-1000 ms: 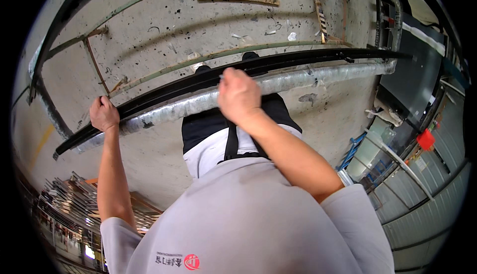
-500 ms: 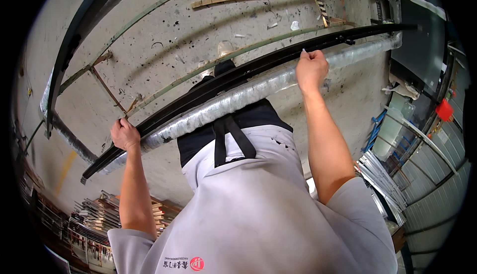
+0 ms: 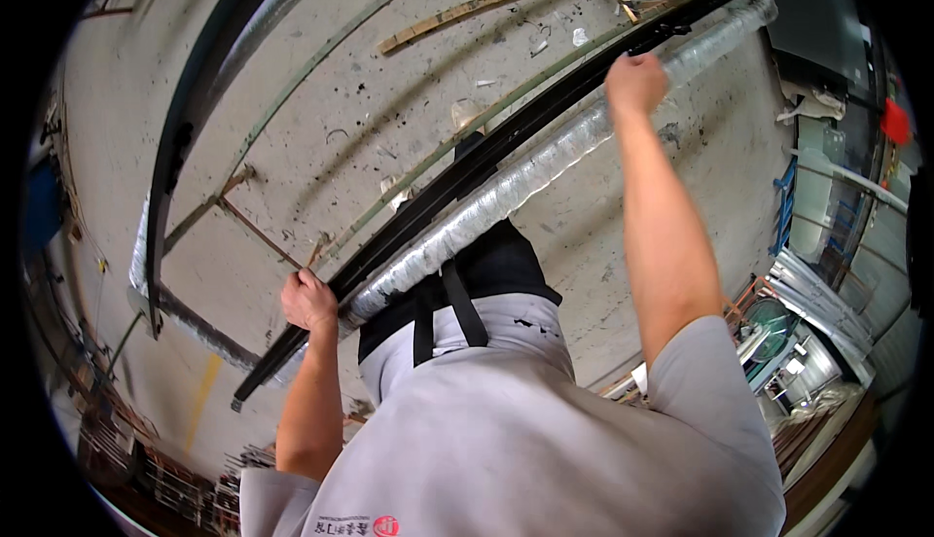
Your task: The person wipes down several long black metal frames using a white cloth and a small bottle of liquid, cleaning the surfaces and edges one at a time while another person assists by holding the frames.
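Observation:
A long, straight black metal profile (image 3: pixel 443 190) slants across in front of me, from lower left to upper right. It lies along a tube wrapped in clear plastic film (image 3: pixel 525 179), part of a rack. My left hand (image 3: pixel 309 301) is closed around the profile close to its lower-left end. Farther up, my right hand (image 3: pixel 637 88) has its fingers closed at the profile's edge, and its fingertips are partly hidden. Another black profile (image 3: pixel 180 138) stretches along the rack's far-left wrapped bar.
Thin green rack bars (image 3: pixel 389 214) and a rusty crosspiece (image 3: pixel 261 231) run just beyond the profile. A wooden strip (image 3: pixel 452 19) lies on the stained floor with scraps. To the right are dark glass panels (image 3: pixel 827 41), a red object (image 3: pixel 895 123) and stacked pale metal lengths (image 3: pixel 822 299).
My view has turned, so the rack and profile slant more steeply. Both hands stay at the same places along the profile. A small pale bit at my right fingertips no longer shows.

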